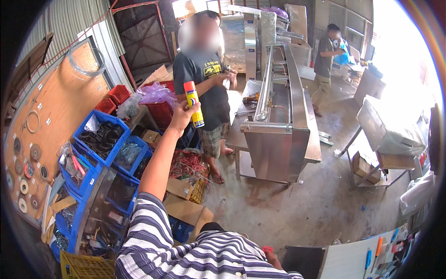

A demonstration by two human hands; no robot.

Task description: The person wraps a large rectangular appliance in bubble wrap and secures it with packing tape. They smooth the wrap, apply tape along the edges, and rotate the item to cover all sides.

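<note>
**In a metal workshop, a spray can held up at arm's length**

Ahead of me and a little left of centre, my left hand is raised on an outstretched arm in a blue-and-white striped sleeve. Its fingers are wrapped round a yellow aerosol spray can with a red cap, gripping it near its lower half; the can stands nearly upright, tilted slightly to the left at the top. My right hand sits low at the bottom edge, partly hidden by my sleeve, with something small and red at it; I cannot tell whether that hand is clenched or loose.

Just beyond the can stands a person in a dark grey T-shirt and checked shorts, both hands together at chest height around a small pale object I cannot make out. To that person's right runs a long stainless-steel work unit with pipes along its top. A second person in a grey shirt stands farther back near the bright doorway.

On my left, blue plastic bins hold dark rings, wires and hardware, with red crates behind them and cardboard boxes on the floor. Abrasive discs hang on the plywood board beside the bins.
</note>
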